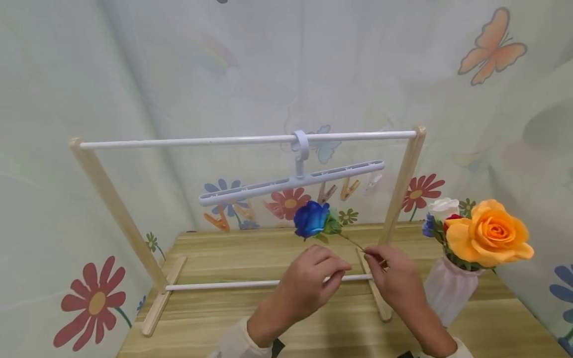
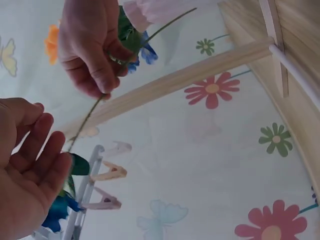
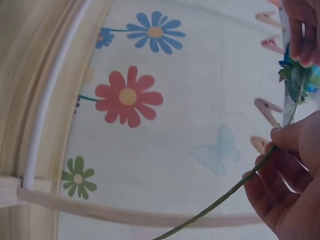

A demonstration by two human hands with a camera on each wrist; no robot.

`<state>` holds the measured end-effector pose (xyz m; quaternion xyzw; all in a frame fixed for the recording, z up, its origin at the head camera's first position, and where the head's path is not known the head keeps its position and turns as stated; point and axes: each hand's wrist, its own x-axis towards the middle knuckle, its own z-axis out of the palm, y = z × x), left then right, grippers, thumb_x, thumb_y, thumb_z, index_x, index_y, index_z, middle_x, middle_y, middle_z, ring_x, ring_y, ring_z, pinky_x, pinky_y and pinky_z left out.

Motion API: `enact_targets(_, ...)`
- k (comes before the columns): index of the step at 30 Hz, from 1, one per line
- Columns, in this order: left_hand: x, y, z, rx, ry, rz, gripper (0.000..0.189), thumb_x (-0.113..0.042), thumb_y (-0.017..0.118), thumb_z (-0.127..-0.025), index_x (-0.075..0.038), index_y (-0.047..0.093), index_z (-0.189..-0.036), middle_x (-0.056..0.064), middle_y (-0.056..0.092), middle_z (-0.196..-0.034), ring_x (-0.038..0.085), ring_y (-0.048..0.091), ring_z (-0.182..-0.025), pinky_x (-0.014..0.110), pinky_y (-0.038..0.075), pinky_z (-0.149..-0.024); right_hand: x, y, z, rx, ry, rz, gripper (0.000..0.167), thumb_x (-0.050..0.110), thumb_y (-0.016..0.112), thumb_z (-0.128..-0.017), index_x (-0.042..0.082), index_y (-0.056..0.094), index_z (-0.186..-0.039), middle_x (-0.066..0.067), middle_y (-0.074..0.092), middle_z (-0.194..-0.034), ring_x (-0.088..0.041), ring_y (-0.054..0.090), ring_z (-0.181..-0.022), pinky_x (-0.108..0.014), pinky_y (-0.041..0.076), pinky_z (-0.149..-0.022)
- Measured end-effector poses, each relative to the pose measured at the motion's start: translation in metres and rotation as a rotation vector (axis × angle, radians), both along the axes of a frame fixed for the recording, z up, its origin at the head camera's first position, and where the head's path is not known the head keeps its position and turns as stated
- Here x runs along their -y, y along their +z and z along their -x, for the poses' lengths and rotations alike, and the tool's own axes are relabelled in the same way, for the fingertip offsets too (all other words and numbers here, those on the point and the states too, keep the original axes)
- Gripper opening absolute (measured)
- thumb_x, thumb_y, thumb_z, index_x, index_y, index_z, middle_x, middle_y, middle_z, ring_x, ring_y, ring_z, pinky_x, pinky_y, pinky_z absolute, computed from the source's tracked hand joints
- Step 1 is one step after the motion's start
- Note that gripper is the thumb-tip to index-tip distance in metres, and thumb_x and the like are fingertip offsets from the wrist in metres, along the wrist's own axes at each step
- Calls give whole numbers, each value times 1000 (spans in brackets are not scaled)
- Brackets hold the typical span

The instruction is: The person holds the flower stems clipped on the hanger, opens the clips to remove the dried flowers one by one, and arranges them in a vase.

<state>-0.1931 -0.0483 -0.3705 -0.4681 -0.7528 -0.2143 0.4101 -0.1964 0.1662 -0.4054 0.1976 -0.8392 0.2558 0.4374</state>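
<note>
My right hand pinches the thin green stem of a blue artificial rose between thumb and fingers. The bloom points left, in front of the hanger, with green leaves under it. Below the bloom is my left hand, its fingers loosely bent and holding nothing. In the left wrist view those fingers overlap part of the rose. A pale blue clip hanger hangs tilted behind the flower, with several clothespin-like clips along its underside.
A wooden stand with a white top rail and a low white bar stands on the wood-grain table. At right, a pale pink vase holds an orange rose and smaller white, red and blue flowers. Behind hangs a printed curtain.
</note>
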Motion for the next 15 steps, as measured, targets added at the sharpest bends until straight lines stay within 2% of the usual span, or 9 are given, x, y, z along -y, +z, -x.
enact_targets(2,-4,-4,0,67,13,15,14,-13,78,-87,-17,76,-100,-6,73,-93,7,68,-88,19,55,-86,-6,4,-3,40,-40,51,20,-4,83,-77,6,75,-93,-5,73,-80,-16,67,-67,-23,56,-60)
enact_targets(5,-11,-11,1,230,44,52,21,-19,78,-89,-17,75,-109,-6,75,-103,8,69,-98,20,55,-92,-17,11,-7,83,-108,125,16,-1,81,-81,5,76,-94,-5,74,-81,-16,68,-66,-11,52,-63)
enact_targets(8,-21,-16,3,413,53,95,29,-23,75,-93,-13,71,-120,-3,74,-114,9,69,-109,22,54,-98,-29,18,-10,101,-163,199,14,1,81,-83,4,76,-96,-7,75,-83,0,62,-70,0,44,-68)
enact_targets(11,-33,-19,7,606,34,140,36,-26,71,-96,-10,66,-129,0,72,-124,10,68,-114,22,53,-99,-39,25,-14,90,-188,263,16,0,80,-83,1,76,-98,-12,74,-87,19,50,-77,5,38,-73)
enact_targets(13,-42,-23,11,745,9,155,40,-29,69,-98,-11,63,-133,0,69,-129,9,67,-115,21,54,-97,-45,30,-16,72,-196,297,16,-2,80,-83,-2,75,-99,-15,73,-89,26,44,-79,6,37,-75)
enact_targets(15,-51,-27,14,884,-23,146,43,-31,68,-99,-13,60,-137,-1,67,-134,7,66,-116,19,54,-94,-52,34,-17,52,-202,334,17,-3,79,-84,-4,75,-100,-17,73,-89,27,44,-78,6,38,-76)
